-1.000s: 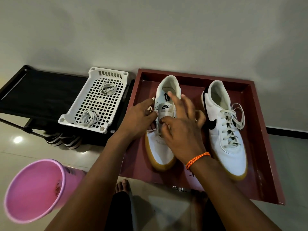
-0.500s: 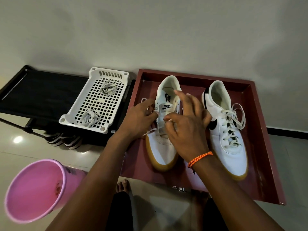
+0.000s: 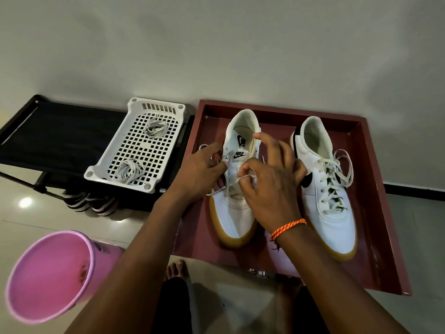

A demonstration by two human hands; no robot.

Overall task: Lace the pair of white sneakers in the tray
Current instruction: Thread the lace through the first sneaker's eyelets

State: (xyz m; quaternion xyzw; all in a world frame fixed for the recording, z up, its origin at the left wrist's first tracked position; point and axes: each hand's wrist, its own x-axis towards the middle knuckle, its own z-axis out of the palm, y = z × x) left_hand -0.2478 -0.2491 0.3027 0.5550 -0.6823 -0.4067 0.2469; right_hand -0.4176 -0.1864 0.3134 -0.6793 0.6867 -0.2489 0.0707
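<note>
At frame centre in the maroon tray [image 3: 375,213], the half-laced left sneaker [image 3: 237,208] is being threaded: the right hand [image 3: 272,186] pinches the lace [image 3: 243,177], the left hand [image 3: 199,174] pinches the eyelet flap, and feeding the next eyelet likely follows.

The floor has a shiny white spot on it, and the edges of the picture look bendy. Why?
In the head view, the white spot is glare: a light mirrored in the glossy floor tiles. Also in the head view, the wide-angle lens curves things near the edges, so the pink bucket bulges and the red tray splays outward. The wall is dim, with soft shadows.
</note>
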